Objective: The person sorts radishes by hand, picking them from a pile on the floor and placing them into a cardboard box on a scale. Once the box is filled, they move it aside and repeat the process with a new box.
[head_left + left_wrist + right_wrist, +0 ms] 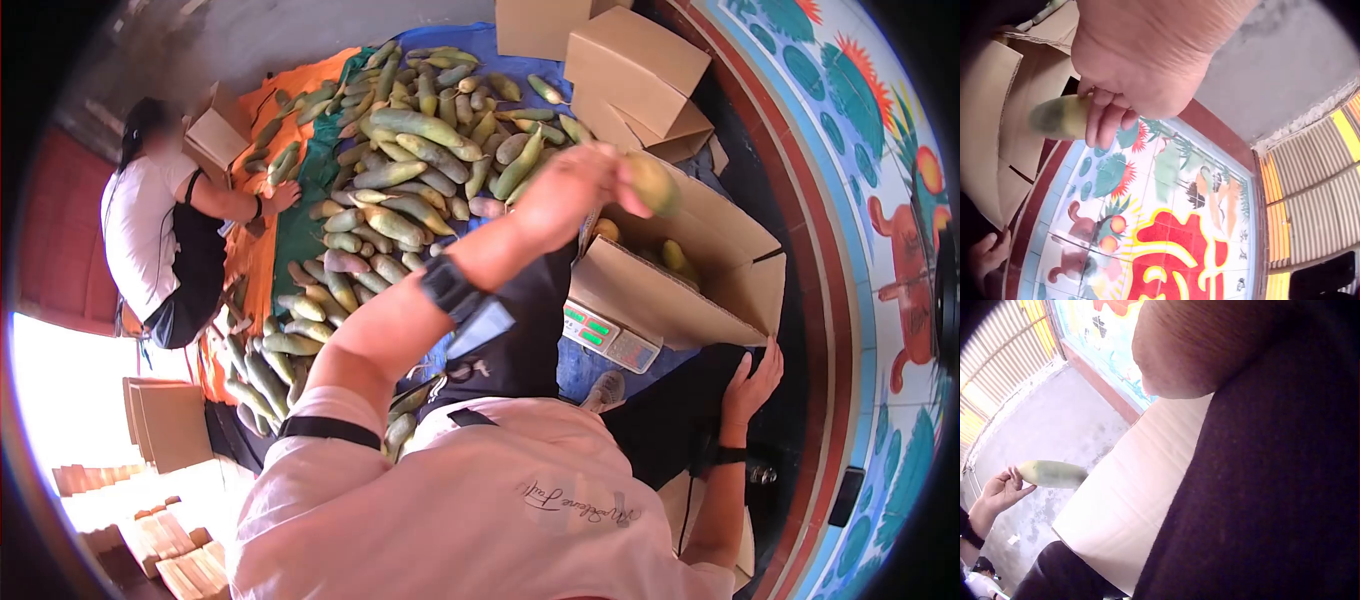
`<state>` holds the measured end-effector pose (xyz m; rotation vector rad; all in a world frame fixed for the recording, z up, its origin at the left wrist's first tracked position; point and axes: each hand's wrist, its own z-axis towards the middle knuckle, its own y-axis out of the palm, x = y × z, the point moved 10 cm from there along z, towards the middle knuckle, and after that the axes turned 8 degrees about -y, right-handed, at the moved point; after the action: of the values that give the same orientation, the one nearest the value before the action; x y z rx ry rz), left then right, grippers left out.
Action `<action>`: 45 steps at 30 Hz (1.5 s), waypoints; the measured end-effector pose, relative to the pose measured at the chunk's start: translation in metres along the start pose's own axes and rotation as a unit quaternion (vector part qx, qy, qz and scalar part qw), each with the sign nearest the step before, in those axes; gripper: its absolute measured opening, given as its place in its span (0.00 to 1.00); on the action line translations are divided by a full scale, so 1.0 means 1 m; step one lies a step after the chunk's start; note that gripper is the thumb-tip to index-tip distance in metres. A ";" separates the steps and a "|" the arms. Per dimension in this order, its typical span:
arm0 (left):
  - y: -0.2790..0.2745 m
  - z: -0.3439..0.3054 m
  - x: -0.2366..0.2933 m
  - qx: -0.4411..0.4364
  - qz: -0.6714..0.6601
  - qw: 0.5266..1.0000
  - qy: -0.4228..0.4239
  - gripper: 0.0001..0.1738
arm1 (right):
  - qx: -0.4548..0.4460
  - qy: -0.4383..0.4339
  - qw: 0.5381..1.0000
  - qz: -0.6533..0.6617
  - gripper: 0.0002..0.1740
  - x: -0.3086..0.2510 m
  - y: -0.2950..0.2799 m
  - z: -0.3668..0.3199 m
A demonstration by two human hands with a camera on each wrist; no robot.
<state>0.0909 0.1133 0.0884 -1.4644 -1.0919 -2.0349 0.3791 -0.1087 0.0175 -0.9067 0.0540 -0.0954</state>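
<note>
My left hand (575, 190) grips a green radish (652, 185) by one end, above the opening of a cardboard box (690, 290); hand and radish are blurred in the head view. In the left wrist view this radish (1063, 117) sticks out from the curled fingers (1109, 122). The right wrist view shows it lengthwise, pale green with a darker tip. A few radishes (678, 260) lie inside the box. My right hand (752, 385) touches the box's near right corner, its fingers extended. The box stands over a scale (610, 335) with lit green displays.
A large heap of green radishes (400, 190) covers blue, green and orange sheets on the left. Another person (165, 220) crouches beyond it, a hand near the radishes. Folded-open cardboard boxes (640, 70) stand at the back. A tiled, painted wall (900, 270) runs along the right.
</note>
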 end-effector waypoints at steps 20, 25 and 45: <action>-0.352 -0.338 -0.159 0.157 0.797 0.457 -0.364 0.13 | -0.018 0.000 1.000 -0.002 0.23 0.009 0.005 -0.008; -0.359 -0.461 -0.243 -0.012 0.741 0.403 -0.537 0.14 | -0.023 -0.006 1.000 -0.011 0.22 0.006 0.007 -0.006; -0.262 -0.568 -0.294 0.239 0.474 0.438 -0.726 0.32 | -0.040 -0.003 0.999 -0.031 0.23 0.006 0.012 -0.004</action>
<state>-0.3299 -0.2048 -0.3586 -2.4073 -0.6536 0.6738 0.3857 -0.1058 0.0056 -0.9892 0.0248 -0.1483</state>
